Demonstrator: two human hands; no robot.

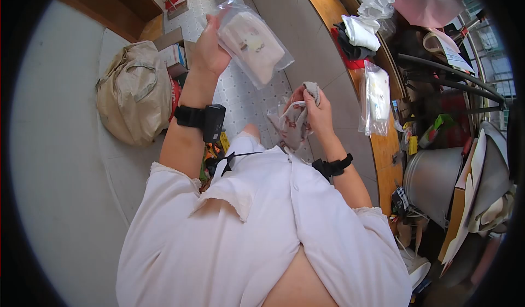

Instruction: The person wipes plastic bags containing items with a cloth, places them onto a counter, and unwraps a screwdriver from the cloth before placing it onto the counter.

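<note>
My left hand [212, 52] grips the edge of a clear plastic bag [254, 47], held up at the far side. Folded off-white fabric with a small printed figure shows inside it. Nearer my body, my right hand [319, 113] is closed on a bunched grey cloth [295, 126] with a reddish pattern and a pale edging or cord. Part of the cloth hangs below the fingers, and some clear plastic shows at its left; whether that plastic is held too, I cannot tell.
On the wooden ledge [381, 159] at right lie another clear bag with white fabric [375, 96], folded white fabric [361, 32] and dark fabric [354, 47]. A large tan bag [135, 93] stands at left beside a cardboard box [170, 40]. A metal bucket [435, 181] sits at right.
</note>
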